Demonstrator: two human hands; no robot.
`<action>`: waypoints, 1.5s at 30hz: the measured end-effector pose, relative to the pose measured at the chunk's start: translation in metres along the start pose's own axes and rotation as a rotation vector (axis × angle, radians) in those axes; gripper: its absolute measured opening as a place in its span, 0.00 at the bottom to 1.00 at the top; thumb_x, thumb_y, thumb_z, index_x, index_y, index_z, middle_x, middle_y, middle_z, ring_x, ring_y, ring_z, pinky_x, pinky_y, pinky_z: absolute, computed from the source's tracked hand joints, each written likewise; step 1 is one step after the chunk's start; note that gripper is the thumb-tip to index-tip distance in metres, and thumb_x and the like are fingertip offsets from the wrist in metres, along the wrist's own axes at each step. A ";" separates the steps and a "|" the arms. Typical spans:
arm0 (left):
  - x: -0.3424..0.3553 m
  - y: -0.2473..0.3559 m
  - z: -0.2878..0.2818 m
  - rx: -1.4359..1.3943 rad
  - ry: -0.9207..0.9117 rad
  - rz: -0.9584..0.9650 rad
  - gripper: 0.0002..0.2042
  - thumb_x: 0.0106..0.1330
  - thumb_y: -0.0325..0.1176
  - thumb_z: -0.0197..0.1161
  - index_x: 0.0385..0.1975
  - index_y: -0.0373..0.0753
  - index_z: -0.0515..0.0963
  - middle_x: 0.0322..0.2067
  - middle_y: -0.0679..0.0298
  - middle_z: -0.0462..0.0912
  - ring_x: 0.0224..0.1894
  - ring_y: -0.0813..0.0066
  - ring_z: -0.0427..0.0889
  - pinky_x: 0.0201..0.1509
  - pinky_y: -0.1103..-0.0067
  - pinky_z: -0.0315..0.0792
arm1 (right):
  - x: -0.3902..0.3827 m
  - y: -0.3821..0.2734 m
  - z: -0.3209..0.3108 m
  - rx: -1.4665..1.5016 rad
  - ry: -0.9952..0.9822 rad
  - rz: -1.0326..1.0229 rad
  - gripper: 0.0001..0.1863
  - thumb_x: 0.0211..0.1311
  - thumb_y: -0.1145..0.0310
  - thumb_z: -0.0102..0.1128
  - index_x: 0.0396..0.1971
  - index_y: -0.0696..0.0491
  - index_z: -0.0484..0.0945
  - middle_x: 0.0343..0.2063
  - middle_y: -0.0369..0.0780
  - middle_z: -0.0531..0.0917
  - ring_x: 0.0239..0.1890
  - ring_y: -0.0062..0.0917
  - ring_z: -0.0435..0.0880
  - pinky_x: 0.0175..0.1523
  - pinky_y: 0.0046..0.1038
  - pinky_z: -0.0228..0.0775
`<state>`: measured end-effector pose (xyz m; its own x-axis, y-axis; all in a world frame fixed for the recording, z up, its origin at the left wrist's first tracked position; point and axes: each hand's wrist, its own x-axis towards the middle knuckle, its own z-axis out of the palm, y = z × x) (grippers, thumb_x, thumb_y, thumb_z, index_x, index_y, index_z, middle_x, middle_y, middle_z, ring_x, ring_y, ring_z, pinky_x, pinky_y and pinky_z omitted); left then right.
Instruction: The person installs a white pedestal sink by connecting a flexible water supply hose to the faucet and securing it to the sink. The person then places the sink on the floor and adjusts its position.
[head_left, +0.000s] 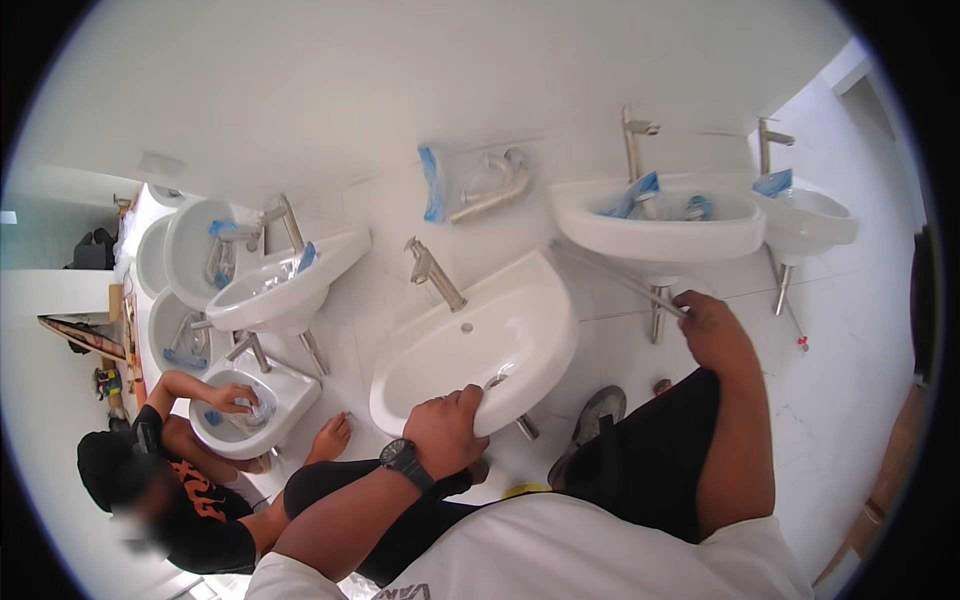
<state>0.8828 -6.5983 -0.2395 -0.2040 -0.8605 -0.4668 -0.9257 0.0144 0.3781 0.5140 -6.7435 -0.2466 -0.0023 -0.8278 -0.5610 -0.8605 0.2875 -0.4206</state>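
A white washbasin (545, 300) lies in front of me with a metal faucet (437, 278) standing on its back ledge. Wrapped round the near rim of this basin is my left hand (447, 432), a dark watch on its wrist. To the right of the basin, my right hand (712, 328) is closed round one end of a long, thin grey metal rod (625, 282). The rod slants from my hand to the back right corner of the basin; its exact kind is too small to tell. A small metal piece (497, 381) shows at the basin's drain.
More washbasins with faucets stand at right (655, 235) and left (300, 285), several holding bagged fittings. A clear bag with a metal pipe (490, 195) lies behind my basin. A person in a dark cap (105, 465) reaches into a basin (225, 440) at lower left.
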 end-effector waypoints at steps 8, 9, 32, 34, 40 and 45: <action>0.013 -0.003 -0.049 0.015 0.095 -0.043 0.27 0.50 0.42 0.73 0.48 0.35 0.77 0.33 0.44 0.87 0.38 0.42 0.87 0.47 0.58 0.81 | -0.017 0.014 0.023 -0.157 -0.039 -0.100 0.25 0.62 0.61 0.66 0.57 0.55 0.80 0.55 0.51 0.82 0.59 0.47 0.80 0.64 0.42 0.72; 0.014 -0.003 -0.058 0.009 0.084 -0.031 0.27 0.51 0.42 0.73 0.49 0.35 0.77 0.33 0.44 0.87 0.38 0.42 0.87 0.47 0.57 0.81 | -0.024 0.012 0.025 -0.144 -0.065 -0.138 0.26 0.62 0.60 0.67 0.58 0.56 0.79 0.56 0.52 0.82 0.60 0.47 0.80 0.64 0.41 0.72; -0.235 0.147 -0.291 -0.593 0.612 -0.120 0.35 0.48 0.36 0.76 0.57 0.24 0.74 0.44 0.50 0.87 0.43 0.62 0.88 0.51 0.71 0.82 | -0.171 -0.141 0.099 1.064 0.094 -1.305 0.69 0.49 0.30 0.75 0.77 0.54 0.42 0.73 0.51 0.55 0.74 0.43 0.61 0.74 0.52 0.58; -0.257 0.153 -0.293 -0.627 0.639 -0.110 0.40 0.47 0.40 0.76 0.61 0.24 0.71 0.45 0.47 0.85 0.44 0.58 0.87 0.51 0.69 0.82 | -0.191 -0.163 0.094 1.357 0.080 -1.242 0.70 0.46 0.30 0.77 0.77 0.53 0.43 0.74 0.49 0.51 0.77 0.42 0.51 0.77 0.51 0.52; -0.314 0.134 -0.265 -0.979 0.717 -0.031 0.43 0.52 0.39 0.73 0.67 0.23 0.63 0.51 0.43 0.82 0.45 0.56 0.87 0.54 0.68 0.82 | -0.240 -0.188 0.034 1.523 0.251 -1.242 0.56 0.56 0.28 0.67 0.69 0.59 0.63 0.67 0.50 0.68 0.70 0.41 0.67 0.72 0.47 0.61; -0.347 0.073 -0.208 -1.354 0.767 0.077 0.38 0.60 0.38 0.68 0.68 0.25 0.62 0.53 0.45 0.81 0.47 0.58 0.88 0.53 0.66 0.84 | -0.298 -0.206 -0.003 1.210 0.292 -1.243 0.36 0.65 0.45 0.64 0.57 0.64 0.75 0.47 0.42 0.80 0.51 0.25 0.76 0.57 0.27 0.68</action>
<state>0.9521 -6.4048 0.1159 0.3611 -0.9301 -0.0677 0.1324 -0.0207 0.9910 0.6908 -6.5578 0.0094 0.1023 -0.8270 0.5529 0.4047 -0.4731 -0.7825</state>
